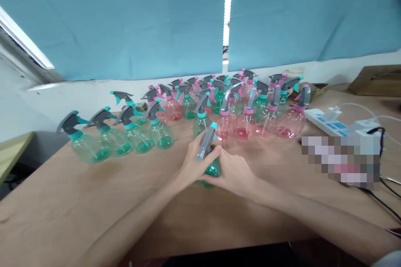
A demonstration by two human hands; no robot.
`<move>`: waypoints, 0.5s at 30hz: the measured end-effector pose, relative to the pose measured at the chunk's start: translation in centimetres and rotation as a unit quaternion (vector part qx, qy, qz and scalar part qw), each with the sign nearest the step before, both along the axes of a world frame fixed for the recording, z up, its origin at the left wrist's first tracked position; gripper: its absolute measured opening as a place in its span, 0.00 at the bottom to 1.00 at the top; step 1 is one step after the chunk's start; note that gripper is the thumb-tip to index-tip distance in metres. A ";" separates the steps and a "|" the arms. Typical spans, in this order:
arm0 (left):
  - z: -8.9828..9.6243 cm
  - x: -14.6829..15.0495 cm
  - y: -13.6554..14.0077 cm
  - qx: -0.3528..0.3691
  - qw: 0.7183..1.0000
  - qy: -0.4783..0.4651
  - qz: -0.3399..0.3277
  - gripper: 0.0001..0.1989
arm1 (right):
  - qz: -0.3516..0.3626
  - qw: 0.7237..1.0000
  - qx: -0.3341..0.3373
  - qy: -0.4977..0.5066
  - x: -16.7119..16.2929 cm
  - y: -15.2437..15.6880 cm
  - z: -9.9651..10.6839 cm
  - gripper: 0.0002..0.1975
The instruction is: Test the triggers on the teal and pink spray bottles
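Both my hands are closed around a green spray bottle (pixel 213 168) with a grey trigger head and turquoise nozzle, near the middle of the table. Up at the neck, below the grey head, my left hand (pixel 194 156) grips it, thumb across the front. My right hand (pixel 234 171) wraps the bottle's body from the right side. The collar is mostly hidden by my fingers. Just behind stands another green spray bottle (pixel 201 123). Beside that one is a pink spray bottle (pixel 224 127).
Several green spray bottles (pixel 115 141) line the left of the brown table (pixel 125 192). More pink and green ones crowd toward the wall. At right lie a power strip (pixel 326 122), cables and a blurred-out patch. A cardboard box (pixel 377 81) sits in the far right corner.
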State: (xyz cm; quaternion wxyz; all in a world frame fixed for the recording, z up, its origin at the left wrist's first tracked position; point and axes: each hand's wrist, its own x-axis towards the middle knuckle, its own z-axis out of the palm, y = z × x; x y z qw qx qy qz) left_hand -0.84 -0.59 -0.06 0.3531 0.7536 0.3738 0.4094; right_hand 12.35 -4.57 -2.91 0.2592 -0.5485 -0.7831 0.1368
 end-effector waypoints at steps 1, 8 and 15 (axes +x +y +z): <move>-0.2 0.5 0.1 0.001 1.000 -0.006 0.003 0.13 | -0.002 1.000 0.009 -0.001 0.3 0.0 -0.2 0.35; -1.2 1.8 0.9 0.004 0.999 -0.024 0.027 0.15 | 0.049 0.995 0.080 -0.021 4.5 1.2 -3.1 0.36; -0.1 2.0 0.8 -0.015 0.999 -0.022 0.020 0.16 | 0.122 0.991 0.049 -0.024 9.9 3.5 -6.6 0.30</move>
